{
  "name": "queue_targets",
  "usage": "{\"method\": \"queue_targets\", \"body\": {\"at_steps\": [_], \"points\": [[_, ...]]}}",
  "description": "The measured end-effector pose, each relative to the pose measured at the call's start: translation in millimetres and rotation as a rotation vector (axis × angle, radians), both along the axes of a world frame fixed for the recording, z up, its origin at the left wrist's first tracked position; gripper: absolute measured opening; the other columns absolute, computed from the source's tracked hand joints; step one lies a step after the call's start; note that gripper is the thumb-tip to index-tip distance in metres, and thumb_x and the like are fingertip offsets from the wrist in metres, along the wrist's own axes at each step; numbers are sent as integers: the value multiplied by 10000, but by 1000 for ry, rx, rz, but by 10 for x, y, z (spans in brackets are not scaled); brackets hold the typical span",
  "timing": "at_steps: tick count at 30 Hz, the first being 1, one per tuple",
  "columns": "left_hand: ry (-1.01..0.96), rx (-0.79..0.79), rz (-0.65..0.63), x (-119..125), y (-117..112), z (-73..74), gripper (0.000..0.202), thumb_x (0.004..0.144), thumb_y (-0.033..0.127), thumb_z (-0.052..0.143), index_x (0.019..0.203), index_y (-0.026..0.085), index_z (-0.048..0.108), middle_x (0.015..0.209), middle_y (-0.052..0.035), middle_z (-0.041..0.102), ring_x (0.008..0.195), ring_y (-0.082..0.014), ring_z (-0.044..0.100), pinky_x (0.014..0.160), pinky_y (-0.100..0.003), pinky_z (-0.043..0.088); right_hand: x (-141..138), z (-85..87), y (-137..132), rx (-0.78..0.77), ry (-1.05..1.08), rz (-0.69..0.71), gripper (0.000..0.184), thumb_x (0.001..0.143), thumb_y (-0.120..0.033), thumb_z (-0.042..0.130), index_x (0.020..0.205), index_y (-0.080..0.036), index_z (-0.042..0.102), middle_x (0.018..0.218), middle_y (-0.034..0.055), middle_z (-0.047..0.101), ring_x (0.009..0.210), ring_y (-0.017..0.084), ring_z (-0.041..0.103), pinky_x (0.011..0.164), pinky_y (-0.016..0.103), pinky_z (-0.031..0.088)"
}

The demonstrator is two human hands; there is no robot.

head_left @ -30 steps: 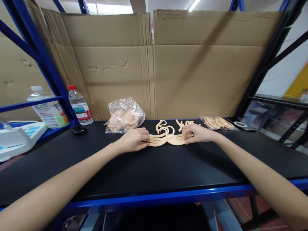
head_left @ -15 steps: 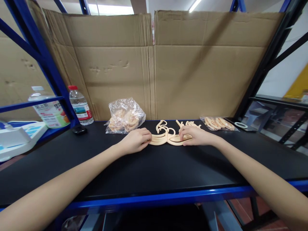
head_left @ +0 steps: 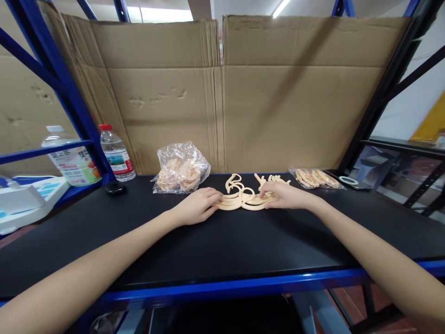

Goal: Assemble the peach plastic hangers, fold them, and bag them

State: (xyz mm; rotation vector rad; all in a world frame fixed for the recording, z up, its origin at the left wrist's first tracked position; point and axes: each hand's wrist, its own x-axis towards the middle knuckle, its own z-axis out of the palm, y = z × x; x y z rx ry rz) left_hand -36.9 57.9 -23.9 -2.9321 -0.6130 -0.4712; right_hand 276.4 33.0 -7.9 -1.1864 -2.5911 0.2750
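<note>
A pale beige arrangement of curved strips (head_left: pixel 230 202) lies flat on the black tabletop (head_left: pixel 222 250), spreading like two wings from a middle joint. My left hand (head_left: pixel 200 205) is closed round the outer end of the left strips, its fingertips bent over them. On the other side, my right hand (head_left: pixel 287 195) pinches the right strips, thumb in front and fingers behind. Several small loops (head_left: pixel 236 178) of the same beige material lie just behind the middle. A comb-like row of beige pieces (head_left: pixel 274 178) shows behind my right fingers, which partly cover it.
A clear bag of beige pieces (head_left: pixel 181 171) stands at the back left, and a flatter bag (head_left: pixel 316 178) lies at the back right. Further left are a black mouse-like object (head_left: pixel 115 188) and a red-capped bottle (head_left: pixel 116 155). Cardboard (head_left: pixel 295 102) walls off the back.
My left hand has shifted very slightly down and right, and its thumb is a little further from the fingers. My right fingers have moved slightly over the strips, which stay in place.
</note>
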Motion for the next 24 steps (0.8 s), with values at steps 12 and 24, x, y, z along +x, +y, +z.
{"method": "queue_targets", "body": {"at_steps": [12,24], "points": [[-45,-40,22,19,15,-93,225,931,181,402,1105,151,541,1112,-117,605,1057,-217,563,930,-368,446,-4,2,-4,32,-32,1,81,788,-252,608,804,-173,610,870,58,604,839,196,559,799,325,412],[-105,-82,93,44,6,-155,276,904,208,450,1168,155,513,1133,-114,621,1047,-221,595,902,-365,478,7,-16,13,13,-17,3,85,794,-258,605,814,-175,610,860,51,621,829,191,568,778,310,419]]}}
